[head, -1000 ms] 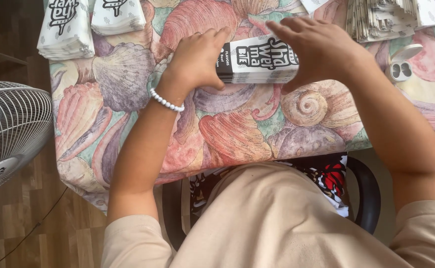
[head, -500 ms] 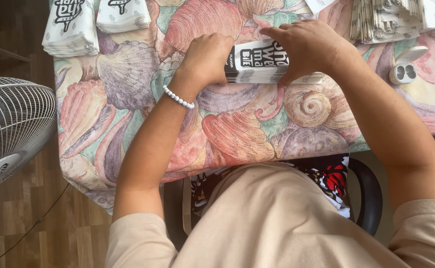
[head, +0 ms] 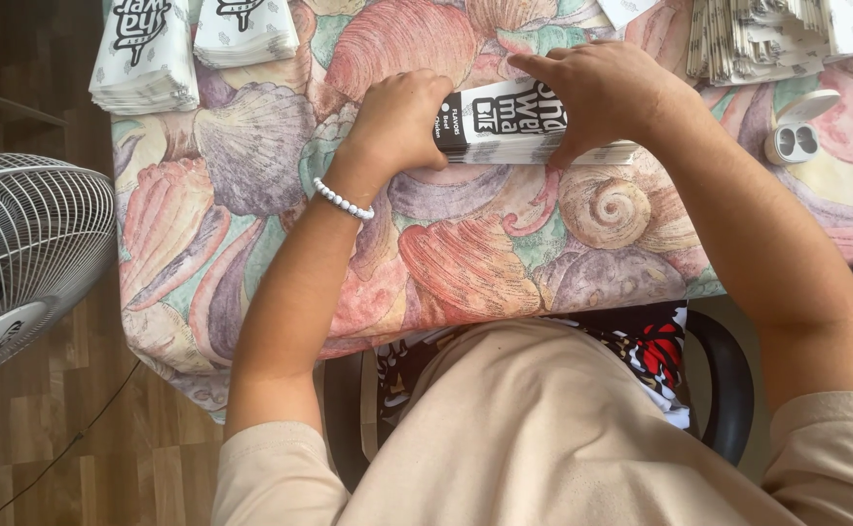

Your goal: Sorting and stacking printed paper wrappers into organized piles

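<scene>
A white wire-caged fan (head: 18, 253) stands on the wooden floor at far left. Two piles of folded white printed bags (head: 144, 58) lie at the corner of the shell-patterned desk (head: 465, 263). The left hand (head: 397, 122), beaded bracelet (head: 342, 200) at the wrist, clenches the end of a flat black-and-white stack of paper packets (head: 509, 127) resting on the desk. The right hand (head: 607, 93) presses down on it, grasping its far end. An open white earbud case (head: 797, 136) sits just right.

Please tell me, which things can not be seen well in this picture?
- Head view: the left hand and right hand cover both ends of the paper stack.
- The top edge cuts off the stacks of bags.
- The left edge cuts off the fan.
- The earbud case is too small for detail.
</scene>
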